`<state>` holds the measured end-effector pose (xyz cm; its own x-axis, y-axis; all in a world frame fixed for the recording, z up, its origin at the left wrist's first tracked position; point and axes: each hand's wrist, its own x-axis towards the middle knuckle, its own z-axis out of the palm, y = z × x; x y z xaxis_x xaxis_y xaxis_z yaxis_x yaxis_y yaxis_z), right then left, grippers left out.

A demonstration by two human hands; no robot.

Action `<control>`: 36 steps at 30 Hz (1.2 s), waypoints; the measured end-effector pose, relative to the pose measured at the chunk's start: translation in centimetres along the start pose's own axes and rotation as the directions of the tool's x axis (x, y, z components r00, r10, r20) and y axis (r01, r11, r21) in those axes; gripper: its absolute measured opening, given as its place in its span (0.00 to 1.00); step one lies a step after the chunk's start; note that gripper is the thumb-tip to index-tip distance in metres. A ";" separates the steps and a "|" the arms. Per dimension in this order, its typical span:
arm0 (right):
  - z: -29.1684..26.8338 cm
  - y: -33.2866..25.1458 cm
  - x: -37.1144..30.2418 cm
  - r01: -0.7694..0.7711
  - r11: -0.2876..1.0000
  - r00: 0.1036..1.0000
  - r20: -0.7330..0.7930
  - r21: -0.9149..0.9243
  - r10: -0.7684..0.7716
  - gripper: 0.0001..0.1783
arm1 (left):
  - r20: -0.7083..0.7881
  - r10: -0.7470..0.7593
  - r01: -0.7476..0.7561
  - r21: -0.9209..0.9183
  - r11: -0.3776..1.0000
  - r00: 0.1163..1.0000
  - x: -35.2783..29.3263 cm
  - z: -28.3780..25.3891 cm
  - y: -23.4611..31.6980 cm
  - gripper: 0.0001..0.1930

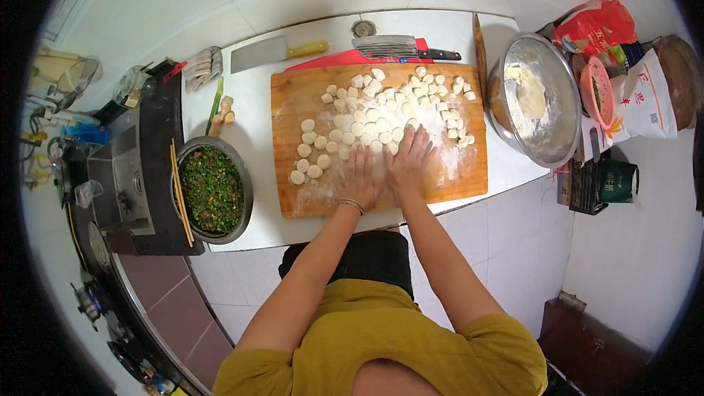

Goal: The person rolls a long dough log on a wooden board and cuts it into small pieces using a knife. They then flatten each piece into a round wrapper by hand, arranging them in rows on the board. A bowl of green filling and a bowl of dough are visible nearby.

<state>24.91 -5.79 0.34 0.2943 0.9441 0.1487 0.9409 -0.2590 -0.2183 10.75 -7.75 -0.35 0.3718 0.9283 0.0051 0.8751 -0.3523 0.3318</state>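
Note:
Small pieces of white dough (pixel 381 126) lie scattered over a floured wooden cutting board (pixel 293 202). Some on the left are pressed into flat rounds; those toward the right are still stubby chunks. My left hand (pixel 359 174) rests flat near the board's front middle, fingers stretched toward the dough. Beside it my right hand (pixel 408 161) lies with fingers spread, its fingertips against the nearest pieces. Neither hand grips anything that I can see; what lies beneath the palms is hidden.
A bowl of chopped green filling (pixel 213 189) stands left with chopsticks (pixel 180 192) on its rim. Behind the board lie a cleaver (pixel 258 54) and a black-handled knife (pixel 389 46). A steel bowl (pixel 561 139) with flour and dough stands right. A sink (pixel 121 180) is far left.

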 end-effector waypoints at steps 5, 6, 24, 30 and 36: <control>0.6 0.6 0.6 -0.047 0.991 0.999 -0.002 0.128 0.047 0.46 | -0.013 0.041 -0.042 -0.085 0.996 0.999 0.0 -0.8 0.1 0.43; -0.2 0.7 0.8 -0.019 0.995 1.000 0.008 0.093 0.018 0.44 | -0.069 0.067 -0.074 -0.107 0.991 0.995 -0.5 -1.1 -0.4 0.41; -2.8 3.6 5.0 0.053 0.925 0.986 -0.166 0.376 0.011 0.25 | -0.303 0.087 -0.103 -0.036 0.994 0.949 6.4 -4.7 -8.0 0.04; -1.0 -2.9 9.4 0.341 0.844 0.938 -0.205 0.414 -0.279 0.19 | -0.326 0.132 -0.078 0.174 0.982 0.936 12.5 -7.9 -10.2 0.08; 3.1 -8.6 11.8 0.296 0.880 0.954 -0.070 0.372 -0.291 0.11 | -0.162 -0.012 0.026 0.085 0.996 0.987 14.5 -5.6 -8.0 0.10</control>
<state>19.76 8.25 1.03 0.0184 0.9618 0.2733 0.8523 0.1278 -0.5072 7.44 9.18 2.39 0.3065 0.9393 0.1542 0.9074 -0.3372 0.2509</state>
